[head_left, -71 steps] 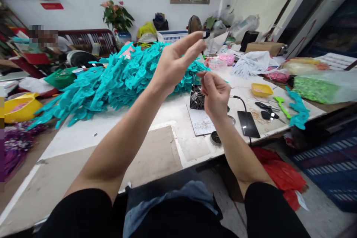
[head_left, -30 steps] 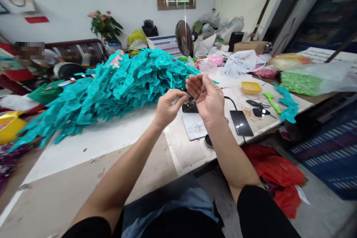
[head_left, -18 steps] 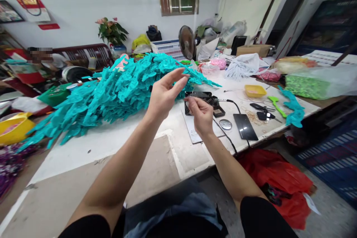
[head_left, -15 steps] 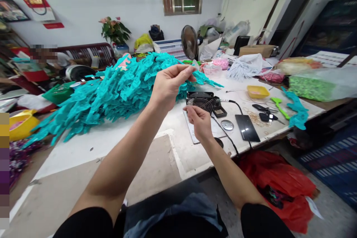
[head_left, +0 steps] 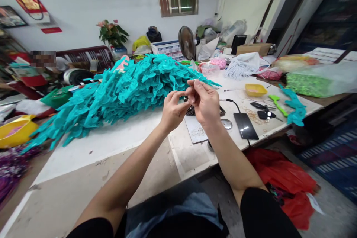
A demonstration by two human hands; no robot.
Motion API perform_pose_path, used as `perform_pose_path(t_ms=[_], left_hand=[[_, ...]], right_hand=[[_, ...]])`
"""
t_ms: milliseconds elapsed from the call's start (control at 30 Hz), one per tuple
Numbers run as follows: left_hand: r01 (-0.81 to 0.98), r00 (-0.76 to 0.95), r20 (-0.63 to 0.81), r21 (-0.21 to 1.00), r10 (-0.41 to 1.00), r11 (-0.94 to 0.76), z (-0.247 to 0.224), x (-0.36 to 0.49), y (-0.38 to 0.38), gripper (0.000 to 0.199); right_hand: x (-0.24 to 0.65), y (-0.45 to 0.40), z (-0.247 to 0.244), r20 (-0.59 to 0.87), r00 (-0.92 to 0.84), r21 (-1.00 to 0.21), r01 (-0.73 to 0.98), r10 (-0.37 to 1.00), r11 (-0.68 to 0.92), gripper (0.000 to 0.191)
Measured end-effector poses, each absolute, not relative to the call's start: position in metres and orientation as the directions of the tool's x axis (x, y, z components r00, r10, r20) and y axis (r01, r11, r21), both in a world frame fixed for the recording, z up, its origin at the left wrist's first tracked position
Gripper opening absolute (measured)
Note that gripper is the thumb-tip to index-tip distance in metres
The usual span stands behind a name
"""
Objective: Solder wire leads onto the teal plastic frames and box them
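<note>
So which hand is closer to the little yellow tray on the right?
Right. The right hand is raised, left of the yellow tray; the left hand is farther left, beyond the right hand.

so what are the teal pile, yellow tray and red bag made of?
Teal pile: probably thin, flexible plastic, satiny; pieces curl and catch highlights. Coated fabric possible.
Yellow tray: likely moulded plastic, smooth; even colour, rounded corners.
Red bag: looks like plastic film, slight sheen; crumpled folds. Thin woven synthetic can't be ruled out.
</note>
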State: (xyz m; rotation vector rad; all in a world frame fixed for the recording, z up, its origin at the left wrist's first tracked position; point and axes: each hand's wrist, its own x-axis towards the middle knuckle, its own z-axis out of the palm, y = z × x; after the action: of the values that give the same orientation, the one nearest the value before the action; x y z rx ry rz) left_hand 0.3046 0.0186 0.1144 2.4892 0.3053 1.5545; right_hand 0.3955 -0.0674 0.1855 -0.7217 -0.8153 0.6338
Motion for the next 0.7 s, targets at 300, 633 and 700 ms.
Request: perform_pose_path(t_ms=[300, 633, 700], left_hand=[[-0.482, 0.385, 0.672, 0.731, 0.632, -0.484, 0.206, 0.297, 0.008, 0.024], [-0.253, 0.39, 0.829, 0.514, 0.4, -0.82, 0.168, 0.294, -0.002, 0.011], [-0.152, 0.443, 0.837, 0.424, 0.322, -0.893, 0.148, 0.3, 0.002, 0.012]], right_hand=[[0.385, -0.085, 0.116, 0.459, 0.537, -0.854, 0.048, 0.708, 0.517, 0.025], [0.413, -0.089, 0.157, 0.218, 0.6, -0.721, -0.433, 0.77, 0.541, 0.023], [0.411, -0.085, 0.178, 0.312, 0.587, -0.703, -0.386, 0.747, 0.598, 0.022]])
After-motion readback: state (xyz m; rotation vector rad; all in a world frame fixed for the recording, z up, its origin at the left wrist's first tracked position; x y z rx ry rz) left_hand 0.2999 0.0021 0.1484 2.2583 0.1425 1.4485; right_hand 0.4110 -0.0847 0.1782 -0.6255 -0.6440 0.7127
